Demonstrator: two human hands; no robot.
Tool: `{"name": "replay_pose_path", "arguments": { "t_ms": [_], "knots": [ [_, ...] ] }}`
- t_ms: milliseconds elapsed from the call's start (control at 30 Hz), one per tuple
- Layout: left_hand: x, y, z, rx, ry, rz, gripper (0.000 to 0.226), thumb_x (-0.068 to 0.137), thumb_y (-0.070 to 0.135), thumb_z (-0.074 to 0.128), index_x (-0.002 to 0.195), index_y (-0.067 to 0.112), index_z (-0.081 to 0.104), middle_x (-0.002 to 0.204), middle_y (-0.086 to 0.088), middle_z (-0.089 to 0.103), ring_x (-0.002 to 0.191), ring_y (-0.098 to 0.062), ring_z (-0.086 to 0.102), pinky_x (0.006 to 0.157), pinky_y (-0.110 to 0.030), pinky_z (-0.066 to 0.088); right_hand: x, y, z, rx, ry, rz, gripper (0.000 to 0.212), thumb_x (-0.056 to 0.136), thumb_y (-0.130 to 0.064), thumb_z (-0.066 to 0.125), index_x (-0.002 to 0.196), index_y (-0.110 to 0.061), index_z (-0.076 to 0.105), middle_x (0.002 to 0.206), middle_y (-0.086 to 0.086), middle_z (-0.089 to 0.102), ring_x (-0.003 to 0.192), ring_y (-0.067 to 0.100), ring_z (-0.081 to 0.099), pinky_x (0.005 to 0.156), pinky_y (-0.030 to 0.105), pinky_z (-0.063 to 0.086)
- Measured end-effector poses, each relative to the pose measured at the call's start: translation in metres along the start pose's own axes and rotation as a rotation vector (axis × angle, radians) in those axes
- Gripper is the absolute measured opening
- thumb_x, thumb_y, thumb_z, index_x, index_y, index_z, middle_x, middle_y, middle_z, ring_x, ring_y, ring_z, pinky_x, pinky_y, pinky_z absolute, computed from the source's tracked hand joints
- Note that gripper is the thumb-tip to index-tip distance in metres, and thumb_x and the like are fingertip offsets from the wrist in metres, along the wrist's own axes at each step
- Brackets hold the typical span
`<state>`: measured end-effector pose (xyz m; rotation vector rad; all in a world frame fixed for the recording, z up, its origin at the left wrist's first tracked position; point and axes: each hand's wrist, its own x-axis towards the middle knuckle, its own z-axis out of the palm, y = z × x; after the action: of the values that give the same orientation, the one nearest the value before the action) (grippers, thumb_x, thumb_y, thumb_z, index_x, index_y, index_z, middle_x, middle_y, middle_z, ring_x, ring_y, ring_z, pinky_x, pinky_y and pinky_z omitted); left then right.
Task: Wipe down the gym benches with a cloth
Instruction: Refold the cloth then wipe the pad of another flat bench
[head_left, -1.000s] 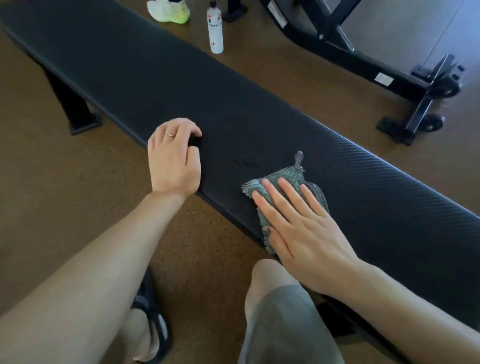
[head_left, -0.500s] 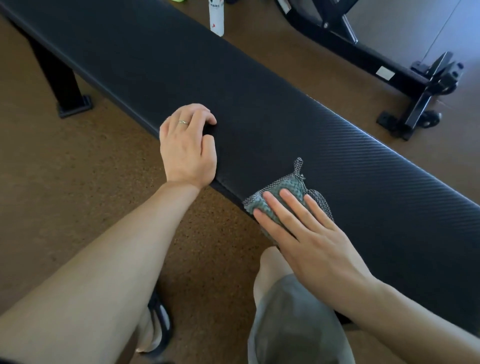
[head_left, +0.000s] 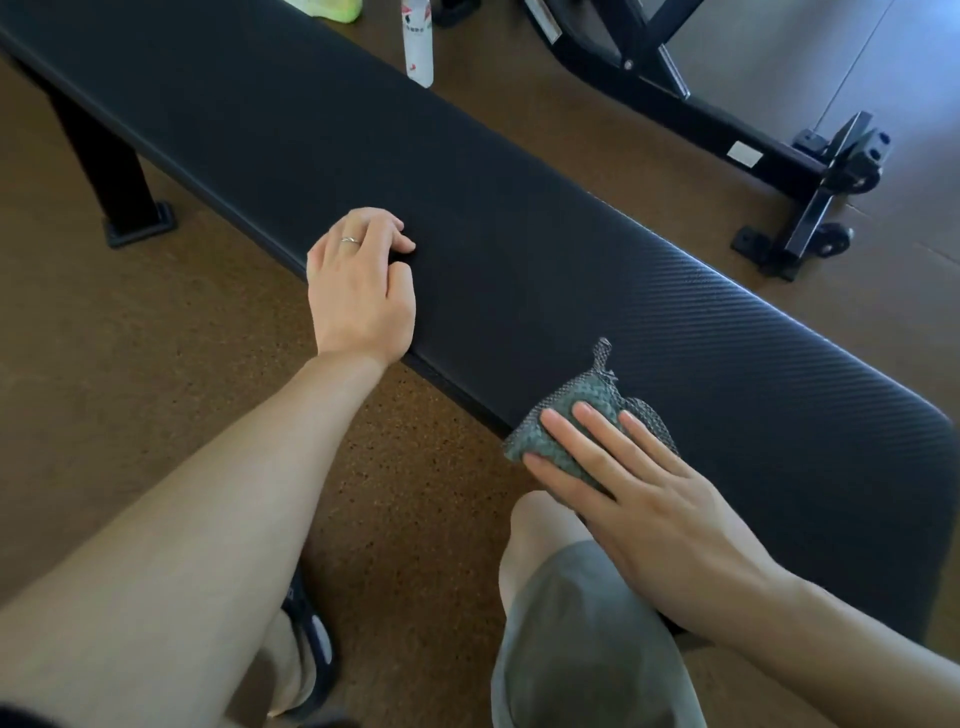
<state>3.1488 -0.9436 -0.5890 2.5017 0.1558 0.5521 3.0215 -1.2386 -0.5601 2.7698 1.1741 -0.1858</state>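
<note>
A long black padded gym bench (head_left: 519, 218) runs diagonally from the upper left to the lower right. A crumpled grey-green cloth (head_left: 576, 421) lies on its near edge. My right hand (head_left: 639, 499) presses flat on the cloth with straight fingers, covering its lower part. My left hand (head_left: 361, 288) rests on the bench's near edge further left, its fingers bent onto the padding; it holds nothing.
A white spray bottle (head_left: 418, 47) stands on the brown floor beyond the bench, next to a yellow-green shoe (head_left: 332, 8). A black equipment frame with wheels (head_left: 779, 166) sits at the upper right. A bench leg (head_left: 114, 176) stands at the left. My knee (head_left: 582, 613) is close below the bench.
My right hand and the cloth have slid toward the bench's near edge and right end. My left hand stays resting on the bench edge. The view has shifted along the bench.
</note>
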Motion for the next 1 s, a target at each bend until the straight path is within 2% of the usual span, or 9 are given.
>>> {"name": "replay_pose_path", "arguments": {
  "t_ms": [67, 167, 300, 400, 500, 600, 733, 867, 1000],
  "knots": [
    [0.000, 0.001, 0.002, 0.012, 0.017, -0.008, 0.031, 0.086, 0.017, 0.035, 0.101, 0.016, 0.062, 0.125, 0.003, 0.061, 0.123, -0.019, 0.053, 0.113, -0.037, 0.029, 0.002, 0.004, 0.000, 0.009, 0.030, -0.026, 0.079, 0.095, -0.027, 0.059, 0.162, -0.032, 0.018, 0.171, 0.002, 0.009, 0.157, 0.026, 0.008, 0.125, 0.047, 0.012],
    [0.001, 0.001, 0.003, 0.007, 0.026, -0.012, 0.030, 0.085, 0.016, 0.036, 0.100, 0.015, 0.062, 0.124, 0.003, 0.061, 0.122, -0.019, 0.053, 0.112, -0.035, 0.027, 0.061, 0.008, -0.011, 0.110, 0.053, -0.049, 0.064, 0.103, -0.041, 0.038, 0.162, -0.033, 0.017, 0.170, 0.000, 0.012, 0.157, 0.024, 0.008, 0.127, 0.045, 0.008],
    [0.000, 0.002, 0.001, 0.020, 0.024, -0.007, 0.028, 0.085, 0.014, 0.038, 0.100, 0.015, 0.062, 0.123, 0.002, 0.061, 0.122, -0.019, 0.053, 0.112, -0.037, 0.029, 0.153, 0.004, -0.027, 0.225, 0.081, 0.148, 0.061, 0.106, -0.049, 0.022, 0.163, -0.028, 0.013, 0.171, 0.000, 0.010, 0.157, 0.022, 0.003, 0.127, 0.047, 0.008],
    [0.001, 0.005, -0.001, 0.042, 0.007, 0.007, 0.026, 0.087, 0.013, 0.038, 0.100, 0.014, 0.061, 0.123, 0.000, 0.060, 0.122, -0.022, 0.054, 0.112, -0.039, 0.030, 0.147, -0.002, -0.029, 0.235, 0.076, 0.198, 0.060, 0.107, -0.048, 0.019, 0.163, -0.027, 0.009, 0.171, 0.000, 0.005, 0.157, 0.020, -0.002, 0.128, 0.046, 0.006],
    [0.002, 0.015, -0.004, 0.126, -0.061, -0.027, 0.020, 0.091, 0.012, 0.042, 0.104, 0.011, 0.057, 0.126, -0.005, 0.056, 0.124, -0.028, 0.050, 0.114, -0.043, 0.031, 0.073, -0.007, -0.021, 0.218, 0.054, 0.186, 0.060, 0.107, -0.048, 0.017, 0.163, -0.028, 0.008, 0.171, -0.002, 0.002, 0.157, 0.019, -0.005, 0.128, 0.042, 0.000],
    [-0.010, 0.043, 0.002, 0.123, -0.101, -0.041, 0.021, 0.090, 0.016, 0.043, 0.106, 0.011, 0.055, 0.124, -0.008, 0.056, 0.119, -0.030, 0.052, 0.118, -0.047, 0.029, 0.025, 0.000, -0.014, 0.206, 0.007, 0.150, 0.060, 0.105, -0.048, 0.017, 0.163, -0.031, 0.009, 0.171, -0.005, 0.001, 0.157, 0.016, -0.006, 0.128, 0.042, 0.002],
    [-0.037, 0.063, 0.017, 0.057, -0.032, 0.001, 0.025, 0.087, 0.014, 0.044, 0.107, 0.013, 0.060, 0.123, -0.003, 0.060, 0.117, -0.023, 0.056, 0.113, -0.039, 0.034, 0.073, 0.037, -0.017, 0.227, 0.019, 0.173, 0.060, 0.104, -0.047, 0.011, 0.162, -0.033, 0.007, 0.171, -0.005, 0.002, 0.157, 0.016, -0.004, 0.127, 0.040, 0.001],
    [-0.036, 0.061, 0.021, 0.058, 0.014, -0.045, 0.025, 0.088, 0.011, 0.045, 0.106, 0.015, 0.062, 0.122, 0.001, 0.061, 0.116, -0.018, 0.056, 0.109, -0.031, 0.034, 0.155, 0.083, -0.023, 0.254, 0.034, 0.392, 0.057, 0.108, -0.040, 0.015, 0.162, -0.029, 0.003, 0.171, -0.001, -0.001, 0.157, 0.021, -0.004, 0.127, 0.041, -0.001],
    [-0.039, 0.063, 0.020, 0.056, 0.017, -0.027, 0.027, 0.085, 0.010, 0.044, 0.106, 0.013, 0.061, 0.122, 0.000, 0.061, 0.116, -0.019, 0.055, 0.109, -0.030, 0.032, 0.132, 0.052, -0.019, 0.254, 0.099, 0.391, 0.059, 0.107, -0.040, 0.017, 0.163, -0.023, 0.008, 0.171, 0.002, 0.004, 0.157, 0.024, 0.002, 0.127, 0.046, 0.005]
  ]
}}
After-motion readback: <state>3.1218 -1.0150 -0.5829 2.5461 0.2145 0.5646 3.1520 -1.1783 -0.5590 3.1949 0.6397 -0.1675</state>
